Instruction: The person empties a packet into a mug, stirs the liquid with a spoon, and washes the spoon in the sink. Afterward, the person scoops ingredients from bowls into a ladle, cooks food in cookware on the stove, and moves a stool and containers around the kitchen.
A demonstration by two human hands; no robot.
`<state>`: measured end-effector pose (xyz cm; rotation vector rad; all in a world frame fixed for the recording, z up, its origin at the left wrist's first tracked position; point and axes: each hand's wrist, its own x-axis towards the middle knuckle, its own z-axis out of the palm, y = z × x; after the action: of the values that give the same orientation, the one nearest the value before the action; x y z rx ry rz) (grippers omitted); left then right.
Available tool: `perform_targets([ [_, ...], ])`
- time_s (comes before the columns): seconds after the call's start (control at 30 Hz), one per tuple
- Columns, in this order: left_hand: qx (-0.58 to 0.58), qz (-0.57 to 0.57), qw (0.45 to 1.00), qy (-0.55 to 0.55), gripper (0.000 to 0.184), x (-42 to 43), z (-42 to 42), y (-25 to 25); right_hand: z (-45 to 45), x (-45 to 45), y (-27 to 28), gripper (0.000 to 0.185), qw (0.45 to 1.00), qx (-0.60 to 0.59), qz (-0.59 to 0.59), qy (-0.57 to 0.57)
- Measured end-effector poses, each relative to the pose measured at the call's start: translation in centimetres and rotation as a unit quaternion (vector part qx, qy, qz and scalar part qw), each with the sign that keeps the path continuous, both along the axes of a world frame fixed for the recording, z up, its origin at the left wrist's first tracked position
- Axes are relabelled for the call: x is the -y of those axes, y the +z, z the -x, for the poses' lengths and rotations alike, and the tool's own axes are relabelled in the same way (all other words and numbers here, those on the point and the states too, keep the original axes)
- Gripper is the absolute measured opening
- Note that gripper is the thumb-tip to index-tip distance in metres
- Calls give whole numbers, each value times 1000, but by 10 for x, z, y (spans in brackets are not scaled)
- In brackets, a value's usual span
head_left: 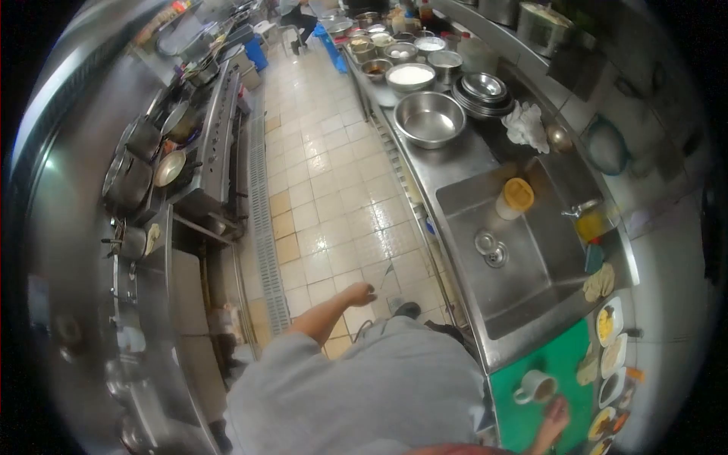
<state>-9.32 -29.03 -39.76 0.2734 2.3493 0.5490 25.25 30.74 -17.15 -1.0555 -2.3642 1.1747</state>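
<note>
My left hand [360, 294] hangs out over the tiled floor with its fingers curled in, and I see nothing in it. On the right, my right hand [557, 415] is over the green cutting board [509, 432], its fingers drawn together. What they hold, if anything, is too blurred to name. Just beside those fingers stands a white mug [525, 389] with a brownish content. Small dishes of food [607, 324] line the board's far side, with a crumpled beige cloth [588, 365] near them.
A steel sink [474, 284] holds a yellow-lidded container [518, 196]. Behind it stand a big steel bowl [430, 120] and several filled bowls. Stoves with pans [170, 167] run along the left. A floor drain grate [263, 205] follows the aisle; another person [297, 17] sits far back.
</note>
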Motion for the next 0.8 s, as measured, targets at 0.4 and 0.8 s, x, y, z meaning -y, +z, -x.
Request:
perform_targets([
  [0.4,-17,-33,997,69,43,3,-23,-6,0,1,41,36,986,165,-13,22],
  [0.8,17,22,1000,10,45,23,-30,-20,6,7,43,34,980,198,-27,5],
])
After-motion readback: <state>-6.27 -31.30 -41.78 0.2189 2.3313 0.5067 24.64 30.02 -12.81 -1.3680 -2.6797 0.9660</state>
